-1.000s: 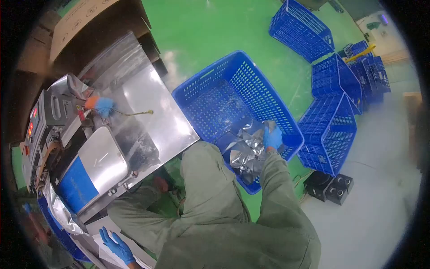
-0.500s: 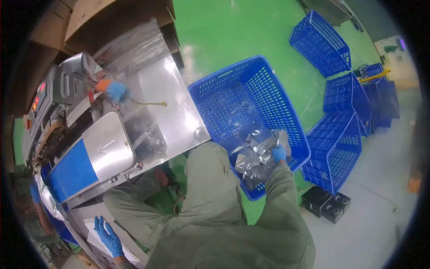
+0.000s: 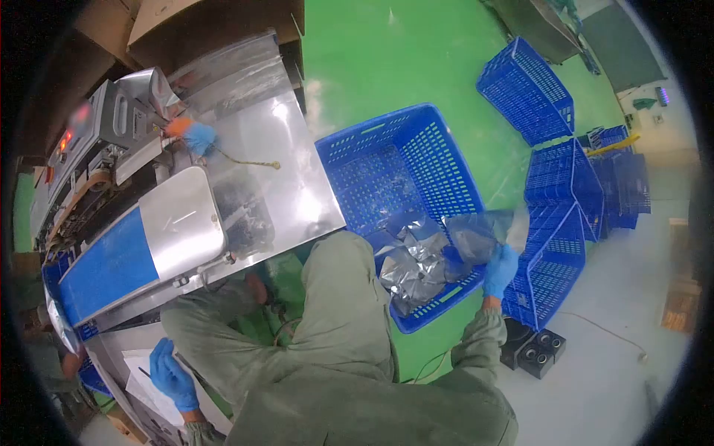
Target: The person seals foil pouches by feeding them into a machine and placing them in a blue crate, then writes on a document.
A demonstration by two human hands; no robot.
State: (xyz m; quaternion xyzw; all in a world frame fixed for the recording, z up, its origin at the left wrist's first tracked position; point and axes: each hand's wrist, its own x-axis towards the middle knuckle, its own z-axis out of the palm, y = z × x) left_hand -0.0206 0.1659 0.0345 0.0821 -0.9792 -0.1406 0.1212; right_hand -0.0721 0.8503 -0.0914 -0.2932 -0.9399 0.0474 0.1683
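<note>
My right hand, in a blue glove, is closed on the edge of a silver-grey foil pouch. It holds the pouch over the right rim of a blue plastic basket. More crumpled foil pouches lie in the near end of that basket. At lower left my gloved left hand rests over white paper sheets on a grey surface, its fingers stretched out. A thin dark, pen-like thing shows beside those fingers.
A machine with red lights and a blue conveyor belt stands left, beside a steel table. On the table lies an orange and blue brush. Blue crates line the right, near black boxes. Cardboard boxes stand behind.
My right hand has moved right and lifted a foil pouch from the pile to the basket's rim. My left hand stays over the papers, its fingers less spread.
</note>
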